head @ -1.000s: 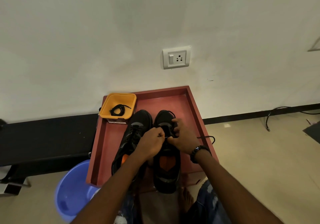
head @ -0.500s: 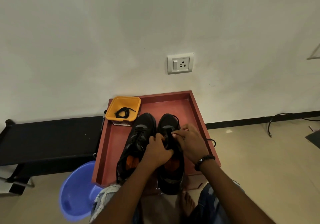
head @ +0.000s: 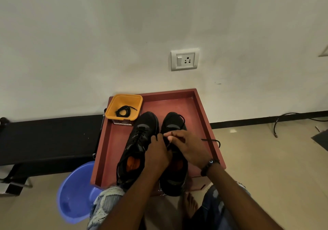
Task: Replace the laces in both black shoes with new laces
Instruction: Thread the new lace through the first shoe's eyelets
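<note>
Overhead, two black shoes stand side by side in a red tray (head: pixel 113 146) against a white wall. Both hands work over the right shoe (head: pixel 174 123). The left hand (head: pixel 157 156) curls its fingers on the lace near the eyelets; the right hand (head: pixel 189 145) pinches a black lace (head: pixel 212 141) between thumb and forefinger, its loose end trailing right over the tray's edge. Just left of the fingers sits the left shoe (head: pixel 137 141), laced. Beyond the fingers, a yellow tub (head: pixel 113 105) holds a coiled spare lace (head: pixel 124 110); its label is too small to read. A blue basin (head: pixel 74 192) lies near the left forearm. A wall socket (head: pixel 184 59) is above.
</note>
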The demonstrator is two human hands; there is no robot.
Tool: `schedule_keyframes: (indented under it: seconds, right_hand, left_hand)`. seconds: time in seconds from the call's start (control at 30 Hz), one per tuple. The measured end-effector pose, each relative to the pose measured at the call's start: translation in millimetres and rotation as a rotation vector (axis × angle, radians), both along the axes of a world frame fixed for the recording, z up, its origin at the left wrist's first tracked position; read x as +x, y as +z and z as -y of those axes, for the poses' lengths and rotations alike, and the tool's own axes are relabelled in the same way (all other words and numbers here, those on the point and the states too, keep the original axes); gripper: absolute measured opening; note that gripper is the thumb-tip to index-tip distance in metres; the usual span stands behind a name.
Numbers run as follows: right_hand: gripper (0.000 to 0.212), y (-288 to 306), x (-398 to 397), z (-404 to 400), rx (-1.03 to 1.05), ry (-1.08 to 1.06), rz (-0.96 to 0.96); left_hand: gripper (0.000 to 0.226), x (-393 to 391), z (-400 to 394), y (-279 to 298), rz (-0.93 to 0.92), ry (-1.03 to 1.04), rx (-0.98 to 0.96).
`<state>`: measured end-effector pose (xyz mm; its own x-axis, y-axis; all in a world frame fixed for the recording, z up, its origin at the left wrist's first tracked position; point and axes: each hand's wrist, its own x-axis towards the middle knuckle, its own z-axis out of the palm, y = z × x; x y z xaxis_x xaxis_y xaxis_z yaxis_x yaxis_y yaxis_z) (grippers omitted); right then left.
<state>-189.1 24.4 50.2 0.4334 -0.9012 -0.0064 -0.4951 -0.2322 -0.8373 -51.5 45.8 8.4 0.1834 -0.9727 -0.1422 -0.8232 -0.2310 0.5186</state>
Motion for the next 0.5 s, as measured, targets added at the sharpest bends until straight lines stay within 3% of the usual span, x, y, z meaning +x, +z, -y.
schedule_keyframes:
  seconds: [0.1,0.3,0.37,0.43,0.5]
  right_hand:
    - [0.024,-1.2,-7.4,13.1,0.151,-0.102,0.139]
    - [0.017,10.1,-18.7,25.7,0.469,-0.3,0.892]
    - [0.018,9.5,-19.8,28.5,0.539,-0.302,1.044]
    - [0.017,5.1,-16.8,30.7,0.5,-0.279,0.812]
    - [0.018,-6.8,-10.6,34.8,0.339,-0.169,0.251]
  left_hand:
    - [0.043,-0.8,1.1,1.7,-0.072,0.044,-0.042]
    - [0.043,4.0,5.1,0.3,-0.106,0.038,-0.06]
    - [0.045,5.1,4.8,-0.2,-0.09,0.02,-0.067]
    - [0.046,3.4,6.5,-0.3,-0.079,-0.001,-0.089]
    - [0.043,1.3,9.8,1.4,-0.089,-0.008,-0.11]
